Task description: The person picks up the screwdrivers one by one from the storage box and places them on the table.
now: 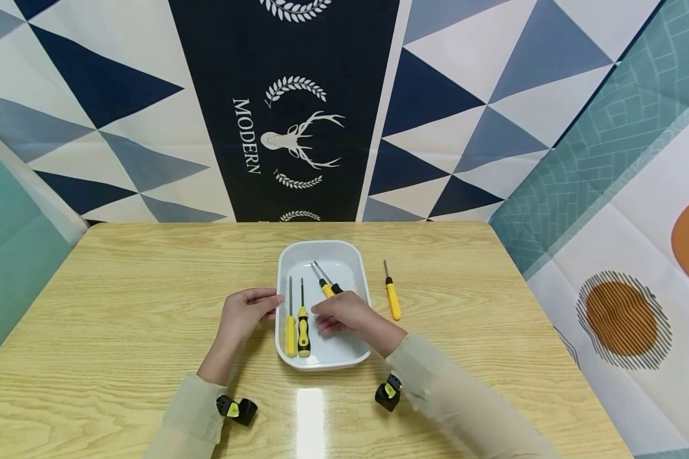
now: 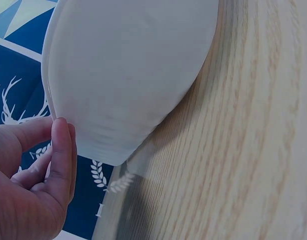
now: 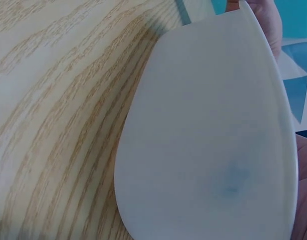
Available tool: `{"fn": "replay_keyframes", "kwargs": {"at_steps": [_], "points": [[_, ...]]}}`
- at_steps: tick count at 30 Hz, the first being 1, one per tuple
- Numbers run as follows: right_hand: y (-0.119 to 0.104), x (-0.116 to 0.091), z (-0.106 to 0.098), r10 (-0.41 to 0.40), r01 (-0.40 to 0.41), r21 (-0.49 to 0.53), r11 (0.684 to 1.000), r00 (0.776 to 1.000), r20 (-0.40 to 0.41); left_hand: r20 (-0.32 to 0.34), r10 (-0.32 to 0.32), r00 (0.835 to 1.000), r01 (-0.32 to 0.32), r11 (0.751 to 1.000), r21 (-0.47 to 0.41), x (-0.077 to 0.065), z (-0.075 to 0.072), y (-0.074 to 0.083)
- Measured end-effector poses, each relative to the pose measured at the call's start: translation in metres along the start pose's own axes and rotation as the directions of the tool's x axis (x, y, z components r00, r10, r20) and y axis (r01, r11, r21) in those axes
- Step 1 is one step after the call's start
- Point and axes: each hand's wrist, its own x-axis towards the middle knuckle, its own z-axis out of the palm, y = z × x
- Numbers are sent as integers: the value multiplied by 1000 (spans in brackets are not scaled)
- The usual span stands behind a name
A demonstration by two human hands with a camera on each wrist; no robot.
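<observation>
A white tray (image 1: 321,361) stands on the table, and my left hand (image 1: 248,312) pinches its left rim between thumb and fingers. In the left wrist view the fingers (image 2: 61,160) grip the tray's edge (image 2: 51,95). Two screwdrivers lie upright along the tray's left side: one with a plain yellow handle (image 1: 290,336), one with a yellow-and-black handle (image 1: 303,331). My right hand (image 1: 344,312) reaches over the tray with bent fingers. Beneath it, a yellow-handled screwdriver (image 1: 326,290) and a black-handled one (image 1: 336,289) slant, their lower ends hidden; any grip there is unclear.
Another yellow screwdriver (image 1: 393,301) lies on the wooden table (image 1: 149,306), right of the tray, tip pointing away. A patterned cloth (image 1: 298,140) hangs behind the table's far edge. Each wrist wears a black camera mount (image 1: 237,410).
</observation>
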Motion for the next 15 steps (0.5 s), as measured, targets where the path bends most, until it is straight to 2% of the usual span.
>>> {"fn": "replay_keyframes", "kwargs": {"at_steps": [15], "points": [[6,5,6,21,-21,10,1000,1000,-1,-4,-1,1000,1,1000,12,-1,1,0]]}}
